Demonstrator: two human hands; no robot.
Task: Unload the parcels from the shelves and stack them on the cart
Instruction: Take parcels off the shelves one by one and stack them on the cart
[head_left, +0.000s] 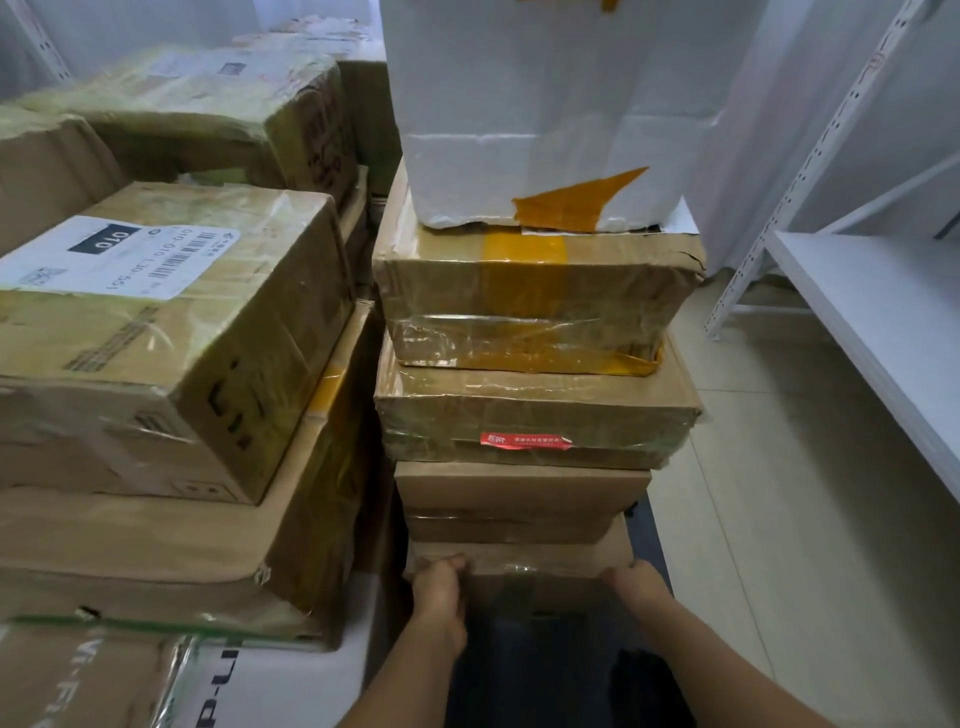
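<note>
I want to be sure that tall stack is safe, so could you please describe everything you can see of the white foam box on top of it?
The white foam box sits at the very top of the middle stack, upright, resting on a brown cardboard box wrapped in clear and yellow tape. Its surface looks like matte polystyrene, with a faint horizontal seam. A torn strip of yellow-brown tape crosses its lower front edge, which looks chipped. Its top runs out of view. Neither hand touches it.

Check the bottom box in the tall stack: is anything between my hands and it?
Nothing visible. The left hand and right hand already touch the bottom box at its near corners, though four parcels sit stacked on it.
</note>
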